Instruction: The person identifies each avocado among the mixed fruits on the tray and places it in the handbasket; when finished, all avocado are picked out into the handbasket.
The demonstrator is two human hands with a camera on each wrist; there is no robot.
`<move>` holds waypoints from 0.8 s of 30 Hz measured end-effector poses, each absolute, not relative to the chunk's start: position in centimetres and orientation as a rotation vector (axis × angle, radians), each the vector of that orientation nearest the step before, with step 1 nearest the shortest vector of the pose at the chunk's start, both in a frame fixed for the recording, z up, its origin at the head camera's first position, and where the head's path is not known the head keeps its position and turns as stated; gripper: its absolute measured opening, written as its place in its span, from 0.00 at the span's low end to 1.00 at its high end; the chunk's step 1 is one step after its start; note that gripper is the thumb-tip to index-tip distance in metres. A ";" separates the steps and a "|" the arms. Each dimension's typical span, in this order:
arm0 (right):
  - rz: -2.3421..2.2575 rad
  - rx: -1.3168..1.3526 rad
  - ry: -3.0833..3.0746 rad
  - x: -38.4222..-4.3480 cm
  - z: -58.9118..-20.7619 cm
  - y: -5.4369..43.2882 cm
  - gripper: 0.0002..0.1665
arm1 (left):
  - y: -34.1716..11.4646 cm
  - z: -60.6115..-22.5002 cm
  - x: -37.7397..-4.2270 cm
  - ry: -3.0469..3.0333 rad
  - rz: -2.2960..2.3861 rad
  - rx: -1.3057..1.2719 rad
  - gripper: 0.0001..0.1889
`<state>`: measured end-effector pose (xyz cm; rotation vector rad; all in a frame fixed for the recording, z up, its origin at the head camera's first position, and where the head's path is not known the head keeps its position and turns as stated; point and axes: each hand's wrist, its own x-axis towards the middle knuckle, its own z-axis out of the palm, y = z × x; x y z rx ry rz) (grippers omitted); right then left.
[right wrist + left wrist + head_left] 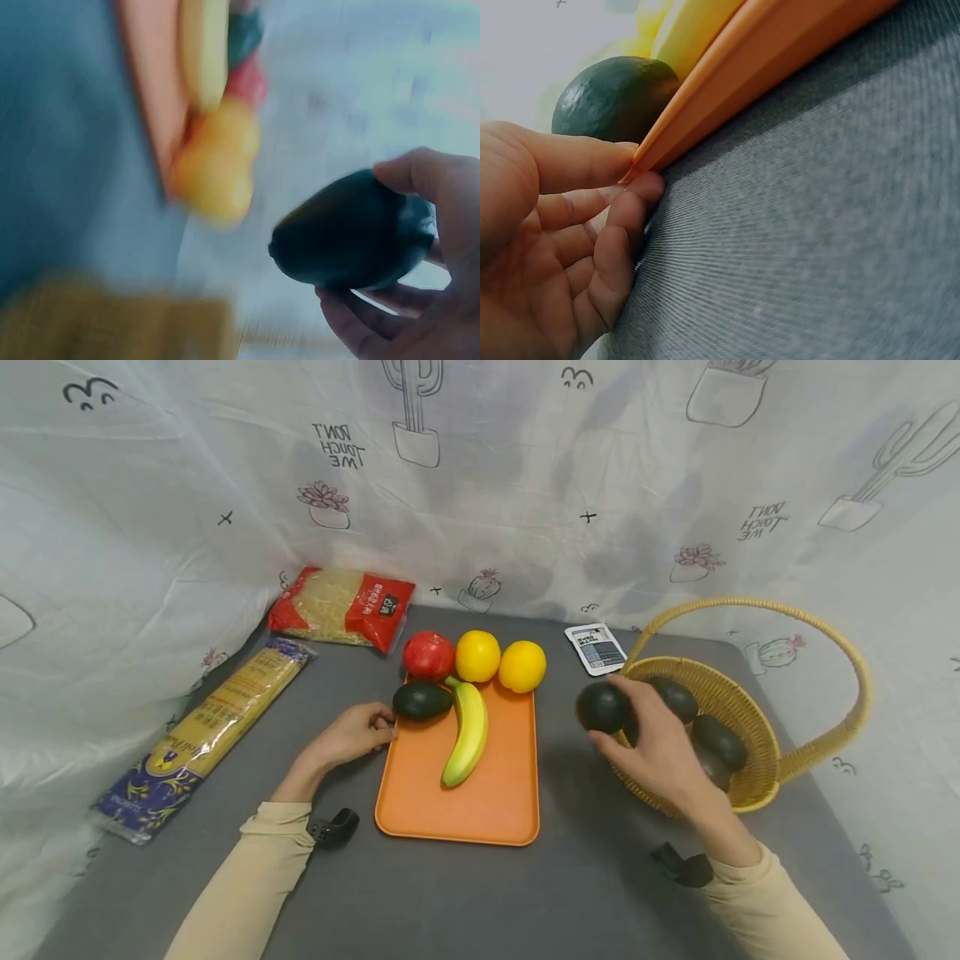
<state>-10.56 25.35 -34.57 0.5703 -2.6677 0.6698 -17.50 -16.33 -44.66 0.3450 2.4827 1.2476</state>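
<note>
My right hand [660,743] grips a dark green avocado [352,232] between thumb and fingers, held up at the left side of a wicker basket [750,727]. More avocados [720,742] lie inside that basket. With thumb above and fingertips below, my left hand [562,217] pinches the rim of an orange tray [457,817]. On the tray, another avocado [422,701] lies close to this hand, beside a yellow banana [468,735]. A red pomegranate-like fruit [429,655] and two round yellow fruits [477,656] sit along the tray's far edge.
A red bag of pasta [337,606] lies at the back left. Nearer on the left is a long yellow and blue packet [206,735]. A small white labelled pack [596,648] lies behind the basket's left side. The basket's handle [757,603] arches up. Printed curtains hang behind.
</note>
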 end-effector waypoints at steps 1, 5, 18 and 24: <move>0.661 0.496 -2.666 -10.6 -34.7 26.8 0.44 | -16.4 -44.7 -17.5 2.481 1.248 0.344 0.15; 0.638 0.282 -2.657 -10.6 -35.1 31.7 0.43 | -16.4 -44.5 -17.5 2.473 1.258 0.351 0.15; 0.440 0.226 -2.921 -10.6 -38.1 36.5 0.35 | -16.2 -44.0 -17.0 2.462 1.276 0.331 0.15; 0.363 0.337 -2.978 -10.9 -38.7 36.3 0.28 | -16.1 -44.1 -17.1 2.471 1.264 0.321 0.15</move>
